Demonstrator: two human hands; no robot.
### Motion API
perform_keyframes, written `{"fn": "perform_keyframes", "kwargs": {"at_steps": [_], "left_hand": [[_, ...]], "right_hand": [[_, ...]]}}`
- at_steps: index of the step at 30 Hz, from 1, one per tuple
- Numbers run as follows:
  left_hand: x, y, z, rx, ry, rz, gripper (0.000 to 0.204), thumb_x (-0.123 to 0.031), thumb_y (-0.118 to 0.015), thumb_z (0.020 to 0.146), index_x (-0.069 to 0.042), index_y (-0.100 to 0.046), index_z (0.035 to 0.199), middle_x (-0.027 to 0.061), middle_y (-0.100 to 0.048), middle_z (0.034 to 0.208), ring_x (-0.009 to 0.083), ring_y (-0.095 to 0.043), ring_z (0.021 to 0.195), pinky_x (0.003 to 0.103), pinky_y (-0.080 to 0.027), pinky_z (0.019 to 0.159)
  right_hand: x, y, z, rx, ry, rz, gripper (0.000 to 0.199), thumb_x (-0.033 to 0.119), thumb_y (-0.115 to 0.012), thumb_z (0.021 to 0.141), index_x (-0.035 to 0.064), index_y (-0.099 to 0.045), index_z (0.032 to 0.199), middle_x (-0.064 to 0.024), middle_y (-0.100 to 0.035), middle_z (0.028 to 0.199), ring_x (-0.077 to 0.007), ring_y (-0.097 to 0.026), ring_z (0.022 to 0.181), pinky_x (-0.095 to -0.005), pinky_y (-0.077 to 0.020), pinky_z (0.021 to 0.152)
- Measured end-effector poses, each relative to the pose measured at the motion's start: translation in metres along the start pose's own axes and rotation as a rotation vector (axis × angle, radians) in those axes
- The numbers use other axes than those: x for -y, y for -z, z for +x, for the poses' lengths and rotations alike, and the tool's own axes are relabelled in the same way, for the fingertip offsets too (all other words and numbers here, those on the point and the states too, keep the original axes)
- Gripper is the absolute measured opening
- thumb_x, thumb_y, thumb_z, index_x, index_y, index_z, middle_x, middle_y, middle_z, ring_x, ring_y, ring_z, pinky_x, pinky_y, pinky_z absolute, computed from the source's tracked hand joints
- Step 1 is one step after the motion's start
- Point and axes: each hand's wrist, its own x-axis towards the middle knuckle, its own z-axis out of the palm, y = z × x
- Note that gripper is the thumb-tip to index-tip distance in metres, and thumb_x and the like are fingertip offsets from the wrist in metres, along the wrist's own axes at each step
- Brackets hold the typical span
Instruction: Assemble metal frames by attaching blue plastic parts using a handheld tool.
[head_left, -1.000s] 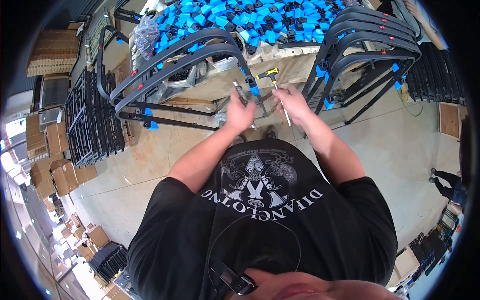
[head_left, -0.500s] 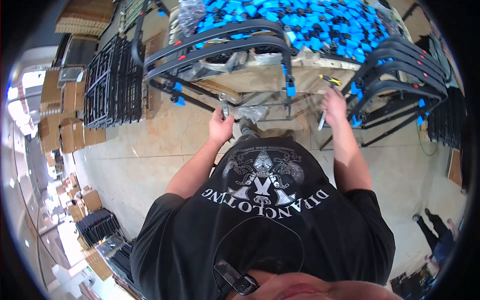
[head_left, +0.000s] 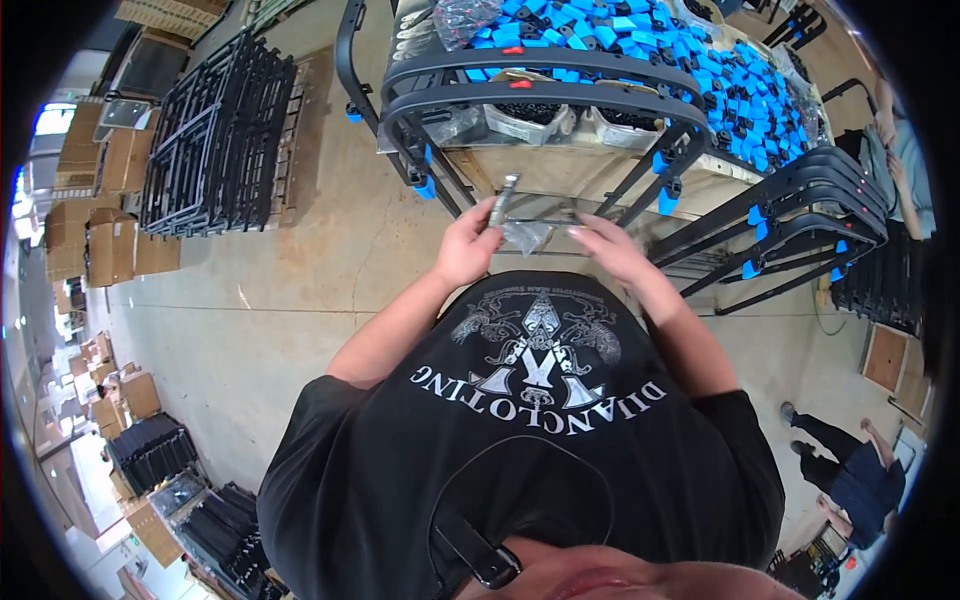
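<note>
My left hand is closed around a silver metal wrench, whose head sticks up past the fingers. My right hand reaches in from the right, thumb and fingers pinched together close to the left hand. What lies between them is too small to make out. Between the hands are a thin dark bar and a piece of clear plastic bag. Just beyond stands a black tubular frame with red marks and blue end pieces.
Behind the frame, a wooden table bears a heap of blue and black plastic parts and bags of small black parts. More black frames lean at right. Stacked racks and cardboard boxes stand left. A person is at lower right.
My right hand has come left and down towards the left hand; its yellow-and-black-handled tool no longer shows. My left hand has shifted right with the wrench. The whole view has turned somewhat.
</note>
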Motion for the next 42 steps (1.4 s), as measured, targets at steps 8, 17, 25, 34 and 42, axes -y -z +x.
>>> {"fn": "perform_keyframes", "kwargs": {"at_steps": [8,17,25,34,42], "left_hand": [[-0.04,0.085,0.0,0.024,-0.122,0.414,0.032,-0.021,-0.066,0.094,0.003,-0.063,0.114,0.0168,-0.071,0.086,0.0278,-0.071,0.078,0.037,-0.055,0.073],[0.01,0.131,-0.002,-0.196,-0.224,0.13,0.034,-0.018,-0.058,0.101,0.003,-0.055,0.128,0.0198,-0.073,0.095,0.027,-0.073,0.084,0.038,-0.056,0.073],[0.039,0.202,0.037,-0.198,0.036,-0.279,0.016,-0.014,-0.056,0.104,-0.002,-0.05,0.111,0.0084,-0.066,0.088,0.0148,-0.062,0.07,0.03,-0.051,0.063],[0.05,0.198,0.068,-0.261,0.221,-0.603,0.014,-0.02,-0.059,0.102,-0.01,-0.051,0.106,0.0003,-0.055,0.076,0.0074,-0.043,0.054,0.025,-0.035,0.047],[0.056,0.197,0.072,-0.25,0.209,-0.655,0.013,-0.018,-0.058,0.1,-0.009,-0.049,0.102,0.0027,-0.053,0.078,0.0086,-0.043,0.055,0.026,-0.033,0.047]], "right_hand": [[0.033,-0.154,0.08,-0.05,0.217,0.141,0.036,0.031,-0.053,0.102,0.0002,-0.064,0.117,-0.0086,-0.069,0.099,-0.0215,-0.063,0.095,-0.0347,-0.0485,0.085],[0.058,-0.203,0.068,0.068,0.631,-0.312,0.03,0.023,-0.051,0.1,0.0015,-0.062,0.118,-0.0167,-0.069,0.105,-0.029,-0.066,0.096,-0.0391,-0.0492,0.09],[0.04,-0.178,0.064,-0.252,0.054,-0.621,0.039,0.032,-0.058,0.095,-0.0053,-0.058,0.107,-0.0306,-0.066,0.102,-0.0483,-0.063,0.102,-0.0501,-0.0482,0.088],[0.002,-0.178,0.067,-0.148,-0.079,-0.445,0.037,0.029,-0.06,0.095,-0.0043,-0.059,0.112,-0.0296,-0.065,0.104,-0.0425,-0.063,0.103,-0.0448,-0.047,0.09],[-0.014,-0.181,0.072,-0.148,-0.044,-0.338,0.033,0.027,-0.062,0.095,-0.0029,-0.062,0.108,-0.023,-0.066,0.096,-0.033,-0.064,0.093,-0.0416,-0.0479,0.086]]}}
